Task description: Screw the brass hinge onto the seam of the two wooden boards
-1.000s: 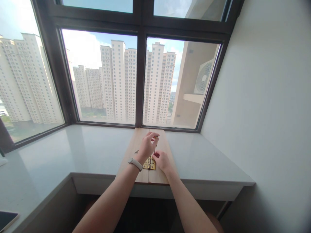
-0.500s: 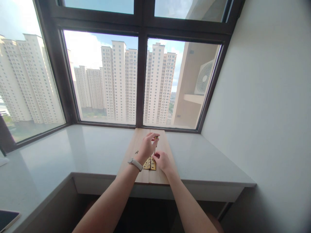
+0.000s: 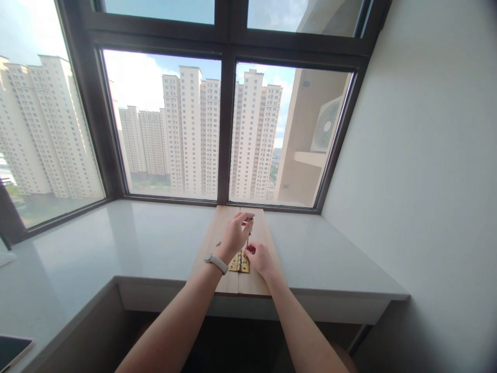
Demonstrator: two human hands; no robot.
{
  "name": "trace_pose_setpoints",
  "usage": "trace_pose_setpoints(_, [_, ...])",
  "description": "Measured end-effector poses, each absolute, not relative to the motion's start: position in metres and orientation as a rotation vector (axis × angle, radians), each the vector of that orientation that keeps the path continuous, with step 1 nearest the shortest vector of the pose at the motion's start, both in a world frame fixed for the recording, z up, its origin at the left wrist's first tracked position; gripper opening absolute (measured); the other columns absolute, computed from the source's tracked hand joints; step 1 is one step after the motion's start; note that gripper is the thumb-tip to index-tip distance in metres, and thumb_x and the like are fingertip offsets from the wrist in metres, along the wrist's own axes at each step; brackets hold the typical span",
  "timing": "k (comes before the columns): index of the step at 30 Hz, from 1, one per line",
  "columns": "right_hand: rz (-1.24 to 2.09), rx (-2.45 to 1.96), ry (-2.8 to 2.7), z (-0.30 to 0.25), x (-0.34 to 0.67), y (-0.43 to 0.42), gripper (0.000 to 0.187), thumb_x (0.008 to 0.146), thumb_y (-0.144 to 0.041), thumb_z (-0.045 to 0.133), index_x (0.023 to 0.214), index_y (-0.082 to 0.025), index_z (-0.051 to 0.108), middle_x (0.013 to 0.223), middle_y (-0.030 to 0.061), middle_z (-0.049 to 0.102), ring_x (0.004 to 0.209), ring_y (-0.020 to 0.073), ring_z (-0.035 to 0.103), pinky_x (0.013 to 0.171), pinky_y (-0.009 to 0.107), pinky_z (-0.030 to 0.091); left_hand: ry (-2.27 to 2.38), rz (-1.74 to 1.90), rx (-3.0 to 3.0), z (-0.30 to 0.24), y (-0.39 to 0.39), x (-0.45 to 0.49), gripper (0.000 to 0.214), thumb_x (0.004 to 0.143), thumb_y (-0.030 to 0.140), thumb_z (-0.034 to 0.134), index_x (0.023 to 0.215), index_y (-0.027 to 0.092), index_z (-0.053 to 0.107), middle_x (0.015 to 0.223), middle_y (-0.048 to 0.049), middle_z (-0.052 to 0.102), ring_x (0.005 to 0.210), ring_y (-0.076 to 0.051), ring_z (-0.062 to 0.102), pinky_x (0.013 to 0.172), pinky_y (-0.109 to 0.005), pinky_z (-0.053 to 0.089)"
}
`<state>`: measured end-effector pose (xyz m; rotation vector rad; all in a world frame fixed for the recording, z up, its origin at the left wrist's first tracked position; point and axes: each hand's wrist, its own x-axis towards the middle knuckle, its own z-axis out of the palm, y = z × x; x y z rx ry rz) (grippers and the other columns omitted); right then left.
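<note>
- A person stands at a white window counter [image 3: 147,243], seen from a head camera looking forward and down at two bare forearms.
- Two light wooden boards [image 3: 254,282] lie side by side on the counter, running from the near edge to the window frame.
- A brass hinge [image 3: 239,262] lies flat across the seam between the boards, near the front edge and partly hidden by the hands.
- The left hand [image 3: 234,235], with a pale watch [image 3: 216,261] on the wrist, is curled around the top of a small screwdriver [image 3: 249,230], fingers closed on the handle.
- The screwdriver stands nearly upright, its tip pointing down at the hinge's right leaf.
- The right hand [image 3: 259,257] rests on the board just beside the hinge, its fingertips pinched together at the lower shaft; whether they also hold a screw is too small to tell.
- A dark speck, perhaps a loose screw [image 3: 218,243], lies on the left board near the left wrist.
- Risks, as a judgement: the tip could slip off the screw head and scratch the brass or jab the right fingertips so close by.
- The hinge looks unclamped, so it could shift off the seam.
- A tilted driver could send the screw in crooked.
- The small screw could roll away.
</note>
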<state>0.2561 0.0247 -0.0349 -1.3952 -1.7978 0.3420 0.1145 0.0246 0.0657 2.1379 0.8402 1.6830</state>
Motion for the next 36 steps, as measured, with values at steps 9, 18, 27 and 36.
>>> trace_pose_setpoints(9, [0.339,-1.399,-1.801,-0.0374,0.2566,0.0272,0.010,0.082,-0.023,0.062,0.075,-0.019,0.069,0.078,0.0059,0.073,0.069,0.0172,0.064,0.068,0.025,0.044,0.874,1.737,2.143,0.0646,0.0223,0.1144,0.011,0.092,0.028,0.065,0.099,0.022,0.071,0.101,-0.0066,0.068,0.085,-0.018,0.067,0.078,-0.035,0.062])
trace_pose_setpoints(18, [0.370,-1.381,-1.805,-0.0375,0.2571,0.0273,0.009,0.081,-0.021,0.062,0.080,-0.018,0.070,0.078,0.0062,0.073,0.069,0.0175,0.065,0.067,0.025,0.045,0.838,1.704,2.128,0.0637,0.0218,0.1143,0.021,0.097,0.025,0.054,0.112,0.024,0.069,0.107,-0.0074,0.069,0.090,-0.018,0.068,0.082,-0.035,0.062])
trace_pose_setpoints(27, [0.324,-1.415,-1.799,-0.0367,0.2563,0.0267,0.008,0.081,-0.021,0.063,0.074,-0.019,0.066,0.076,0.0054,0.072,0.067,0.0169,0.062,0.066,0.025,0.043,0.878,1.743,2.147,0.0633,0.0211,0.1133,0.014,0.095,0.025,0.060,0.104,0.023,0.070,0.102,-0.0063,0.067,0.084,-0.017,0.067,0.079,-0.035,0.060])
trace_pose_setpoints(36, [0.321,-1.408,-1.816,-0.0392,0.2577,0.0285,0.007,0.081,-0.020,0.061,0.076,-0.019,0.066,0.076,0.0046,0.071,0.067,0.0166,0.061,0.066,0.025,0.043,0.853,1.750,2.143,0.0602,0.0199,0.1134,0.017,0.096,0.025,0.058,0.109,0.023,0.069,0.108,-0.0075,0.068,0.094,-0.019,0.068,0.083,-0.036,0.061])
